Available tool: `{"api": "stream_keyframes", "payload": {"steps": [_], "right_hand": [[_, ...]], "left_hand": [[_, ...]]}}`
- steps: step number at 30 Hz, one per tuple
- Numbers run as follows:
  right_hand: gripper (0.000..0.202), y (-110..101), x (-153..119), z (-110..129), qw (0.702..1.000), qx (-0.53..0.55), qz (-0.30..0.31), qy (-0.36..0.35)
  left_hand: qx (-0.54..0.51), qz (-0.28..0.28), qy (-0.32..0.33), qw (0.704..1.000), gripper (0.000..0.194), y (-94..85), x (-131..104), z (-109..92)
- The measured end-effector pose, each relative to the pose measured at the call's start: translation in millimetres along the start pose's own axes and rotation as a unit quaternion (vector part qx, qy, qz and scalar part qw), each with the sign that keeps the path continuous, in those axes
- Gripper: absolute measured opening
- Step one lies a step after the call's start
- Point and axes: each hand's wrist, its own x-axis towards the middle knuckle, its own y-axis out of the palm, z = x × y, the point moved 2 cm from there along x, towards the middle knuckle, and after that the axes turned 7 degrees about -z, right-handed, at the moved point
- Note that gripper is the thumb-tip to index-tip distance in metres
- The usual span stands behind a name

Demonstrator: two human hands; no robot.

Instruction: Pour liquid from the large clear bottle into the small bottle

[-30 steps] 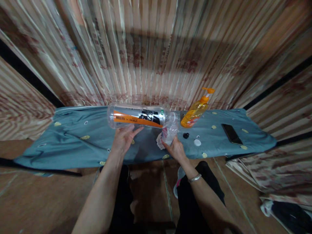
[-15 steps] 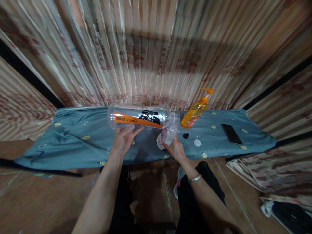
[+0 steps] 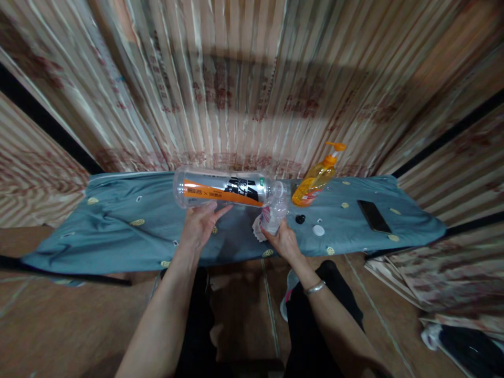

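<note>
A large clear bottle with a silver, orange and black label lies level in the air, its mouth pointing right. My left hand holds it from below, partly hidden behind it. My right hand is closed around a small clear bottle with a pink label. The two bottle mouths meet, or nearly so; which cannot be made out. Beside the small bottle, a pale crumpled piece shows at its left. No liquid can be made out in the large bottle.
An orange pump bottle stands at the back of the teal cloth. Right of my right hand lie a black cap and a white cap. Farther right is a dark phone. A striped curtain hangs behind.
</note>
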Motion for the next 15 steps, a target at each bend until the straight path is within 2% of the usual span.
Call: {"api": "stream_keyframes", "payload": {"steps": [15], "right_hand": [[0.066,1.0,0.4,-0.5,1.0,0.016,-0.009,-0.001]], "left_hand": [[0.008,-0.011,-0.006,1.0,0.023,-0.5,-0.1,-0.4]]}}
